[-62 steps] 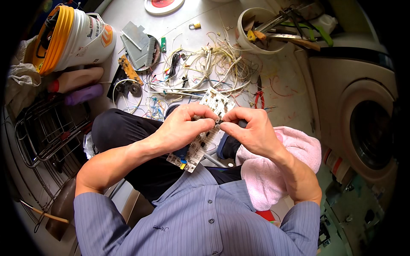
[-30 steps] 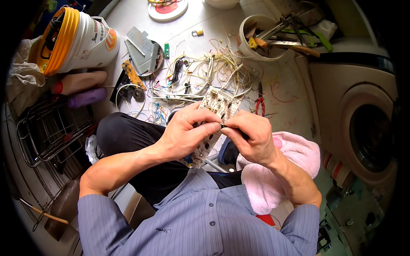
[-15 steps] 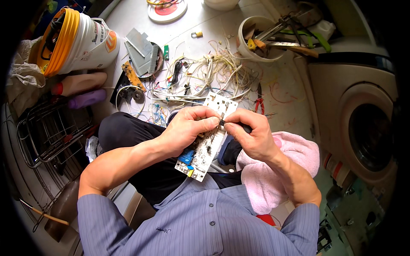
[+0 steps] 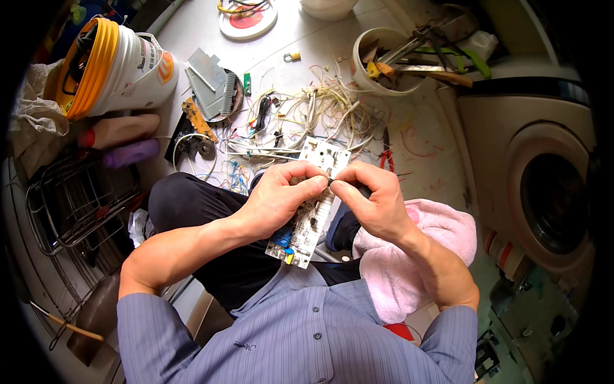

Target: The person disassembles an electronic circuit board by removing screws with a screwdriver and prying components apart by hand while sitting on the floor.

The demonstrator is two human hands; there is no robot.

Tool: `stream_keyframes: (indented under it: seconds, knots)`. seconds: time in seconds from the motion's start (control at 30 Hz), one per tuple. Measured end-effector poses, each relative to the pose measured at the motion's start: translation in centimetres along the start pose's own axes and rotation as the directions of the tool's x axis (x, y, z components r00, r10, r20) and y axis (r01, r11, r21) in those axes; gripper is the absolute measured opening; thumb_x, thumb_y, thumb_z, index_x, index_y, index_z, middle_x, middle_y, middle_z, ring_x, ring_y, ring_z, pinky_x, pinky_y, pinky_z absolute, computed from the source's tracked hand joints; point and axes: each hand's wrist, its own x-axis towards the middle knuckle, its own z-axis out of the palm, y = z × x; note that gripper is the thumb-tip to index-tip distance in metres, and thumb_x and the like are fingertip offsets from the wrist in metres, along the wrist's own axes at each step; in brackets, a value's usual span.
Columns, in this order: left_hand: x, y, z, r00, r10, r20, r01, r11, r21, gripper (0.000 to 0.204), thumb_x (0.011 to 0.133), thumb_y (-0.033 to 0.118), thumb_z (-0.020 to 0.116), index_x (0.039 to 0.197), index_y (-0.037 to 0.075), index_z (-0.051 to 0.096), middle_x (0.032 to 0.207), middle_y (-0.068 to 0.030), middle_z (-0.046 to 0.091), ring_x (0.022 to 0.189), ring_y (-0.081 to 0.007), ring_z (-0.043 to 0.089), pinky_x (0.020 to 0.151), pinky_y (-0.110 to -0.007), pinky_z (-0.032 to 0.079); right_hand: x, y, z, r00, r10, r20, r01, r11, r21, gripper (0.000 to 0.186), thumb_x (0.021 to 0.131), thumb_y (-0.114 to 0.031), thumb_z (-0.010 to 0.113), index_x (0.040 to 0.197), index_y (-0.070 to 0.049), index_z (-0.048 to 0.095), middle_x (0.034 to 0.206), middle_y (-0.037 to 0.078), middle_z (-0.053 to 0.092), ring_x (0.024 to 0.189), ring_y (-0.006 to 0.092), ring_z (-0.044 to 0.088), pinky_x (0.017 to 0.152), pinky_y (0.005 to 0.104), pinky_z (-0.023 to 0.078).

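A long white circuit board (image 4: 307,240) slants over my lap, with a blue block and a small yellow part near its lower end. My left hand (image 4: 281,195) is closed around the board's left side, its thumb and forefinger pinched near the upper middle. Fingertip to fingertip with it, my right hand (image 4: 374,198) pinches a small dark part (image 4: 330,182) at the board's face. A dark rounded object (image 4: 364,191), possibly a tool handle, shows under the right fingers; most of it is hidden. The fingers cover the board's middle.
Tangled wires (image 4: 320,115) lie on the floor ahead, with red-handled pliers (image 4: 387,153) and a padlock (image 4: 291,57). A tool bucket (image 4: 364,70) stands far right, a white-and-yellow bucket (image 4: 137,70) far left. A pink towel (image 4: 416,256) drapes my right leg, near a washing machine (image 4: 511,115).
The board's upper end has shifted slightly left, and its lower end slightly up and right. My right fingertips have moved a little left, closer to my left ones. The dark part shows less.
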Motion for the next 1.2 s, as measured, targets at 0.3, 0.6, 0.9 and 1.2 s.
stream_keyframes:
  seconds: [0.3, 0.6, 0.9, 1.2]
  knots:
    - [0.0, 0.3, -0.2, 0.933, 0.358, -0.049, -0.280, 0.802, 0.527, 0.016, 0.092, 0.017, 0.071, 0.101, 0.004, 0.073, 0.090, -0.0056, 0.061, 0.087, -0.0151, 0.058, 0.078, -0.030, 0.046, 0.3, 0.2, 0.0, 0.998, 0.065, 0.018, -0.065, 0.998, -0.016, 0.009, 0.090, -0.007, 0.069, 0.092, 0.002, 0.068, 0.077, 0.008, 0.067, 0.069, 0.0142, 0.062, 0.065, 0.0297, 0.049]
    - [-3.4, 13.3, -13.0, 0.322, 0.723, -0.611, -0.794, 0.557, 0.241, 0.013, 0.096, 0.013, 0.068, 0.103, 0.004, 0.073, 0.088, -0.0006, 0.070, 0.077, -0.0081, 0.065, 0.070, -0.023, 0.054, 1.6, -1.1, -1.3, 0.980, 0.187, -0.074, -0.180, 0.980, 0.083, 0.012, 0.094, -0.007, 0.066, 0.099, 0.003, 0.069, 0.080, 0.001, 0.066, 0.073, 0.0073, 0.058, 0.067, 0.0233, 0.047]
    - [4.2, -12.9, -33.5, 0.394, 0.127, -0.910, -0.247, 0.969, 0.028, 0.014, 0.081, 0.009, 0.070, 0.091, 0.000, 0.074, 0.076, 0.0000, 0.066, 0.066, -0.0091, 0.056, 0.062, -0.026, 0.047, 1.5, -0.5, 0.7, 0.988, 0.157, 0.001, -0.157, 0.984, -0.087, 0.011, 0.091, -0.007, 0.066, 0.094, 0.003, 0.069, 0.079, 0.005, 0.067, 0.071, 0.0101, 0.059, 0.067, 0.0255, 0.048]
    - [10.8, -18.4, -34.5, 0.334, 0.015, -0.943, -0.151, 0.988, -0.038, 0.022, 0.078, 0.014, 0.075, 0.095, 0.000, 0.078, 0.082, -0.0044, 0.073, 0.072, -0.0126, 0.064, 0.068, -0.029, 0.051, 2.7, 0.8, 2.1, 0.975, 0.224, 0.008, -0.219, 0.959, -0.181, 0.009, 0.090, -0.006, 0.067, 0.092, 0.003, 0.068, 0.079, 0.008, 0.068, 0.070, 0.0127, 0.061, 0.067, 0.0271, 0.049]
